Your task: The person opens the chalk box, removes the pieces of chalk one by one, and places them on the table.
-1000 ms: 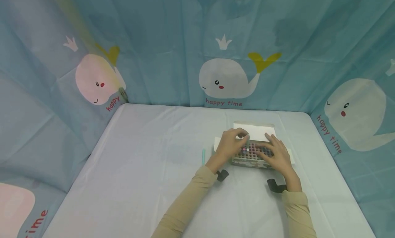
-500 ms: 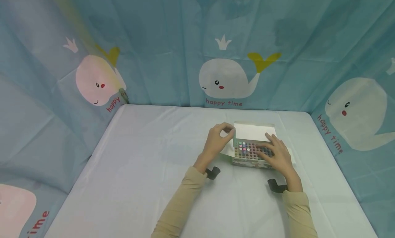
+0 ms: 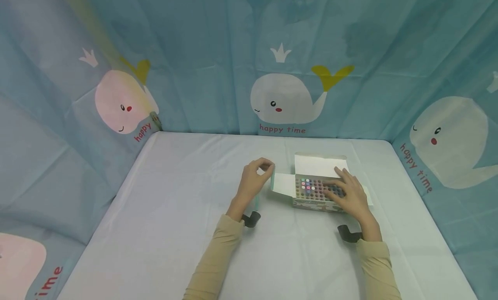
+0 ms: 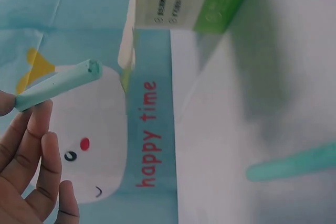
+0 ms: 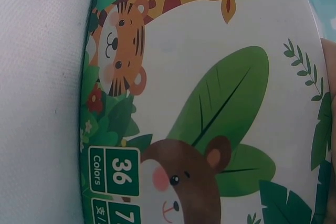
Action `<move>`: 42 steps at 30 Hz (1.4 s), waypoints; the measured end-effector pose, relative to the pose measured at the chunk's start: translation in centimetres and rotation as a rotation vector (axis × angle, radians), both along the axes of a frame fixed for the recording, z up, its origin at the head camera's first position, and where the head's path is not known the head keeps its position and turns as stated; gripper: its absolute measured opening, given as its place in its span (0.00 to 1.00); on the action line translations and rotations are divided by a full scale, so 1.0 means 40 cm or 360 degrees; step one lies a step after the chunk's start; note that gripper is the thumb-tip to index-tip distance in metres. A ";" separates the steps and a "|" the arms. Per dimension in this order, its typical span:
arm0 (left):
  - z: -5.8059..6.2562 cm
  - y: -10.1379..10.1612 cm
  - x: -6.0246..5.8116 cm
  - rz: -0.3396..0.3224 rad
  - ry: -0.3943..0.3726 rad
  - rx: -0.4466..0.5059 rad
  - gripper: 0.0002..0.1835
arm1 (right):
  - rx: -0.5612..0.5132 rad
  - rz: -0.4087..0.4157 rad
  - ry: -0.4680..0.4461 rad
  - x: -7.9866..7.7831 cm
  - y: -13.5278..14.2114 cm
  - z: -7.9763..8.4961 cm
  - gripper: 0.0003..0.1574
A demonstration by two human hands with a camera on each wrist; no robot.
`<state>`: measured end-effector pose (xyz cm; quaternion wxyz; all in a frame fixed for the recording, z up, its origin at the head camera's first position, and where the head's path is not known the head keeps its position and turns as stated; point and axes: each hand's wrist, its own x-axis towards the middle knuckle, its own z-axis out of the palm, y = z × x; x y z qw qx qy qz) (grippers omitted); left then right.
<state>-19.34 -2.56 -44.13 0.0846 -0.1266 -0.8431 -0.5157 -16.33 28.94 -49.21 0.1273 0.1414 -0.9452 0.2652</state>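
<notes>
My left hand (image 3: 250,179) pinches a mint-green marker (image 4: 60,85) between thumb and fingertips, at the left of an open cardboard box (image 3: 318,205). The marker's far end looks notched in the left wrist view. A second mint-green marker (image 4: 294,163) lies on the table below that hand. Inside the box is a grid of round holes, with several coloured pen ends (image 3: 308,185) showing at the left. My right hand (image 3: 349,194) rests spread over the box's right side, fingers toward the raised lid, covering some holes. Only its edge shows in the right wrist view.
The box's white lid (image 3: 320,165) stands up at the back, and a side flap (image 3: 284,184) sticks out to the left. Its front carries animal pictures and "36 Colors". Behind the white table (image 3: 175,196) hangs a blue whale-print curtain (image 3: 202,75).
My left hand has moved left from over the box with the marker, past the side flap. More coloured pen ends now show. The right hand has stayed at the box.
</notes>
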 end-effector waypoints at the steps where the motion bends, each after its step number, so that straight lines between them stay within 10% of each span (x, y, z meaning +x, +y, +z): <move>1: -0.006 -0.008 0.000 0.0017 -0.0007 -0.0011 0.08 | -0.0001 0.0001 -0.0003 0.000 0.000 0.000 0.21; 27: -0.141 -0.116 -0.003 0.0221 -0.0526 -0.0400 0.14 | 0.0040 -0.0006 -0.0010 -0.005 0.000 0.010 0.21; 42: -0.158 -0.101 -0.003 0.0317 -0.0481 -0.0633 0.13 | 0.0009 -0.0007 -0.0033 -0.001 -0.004 0.011 0.21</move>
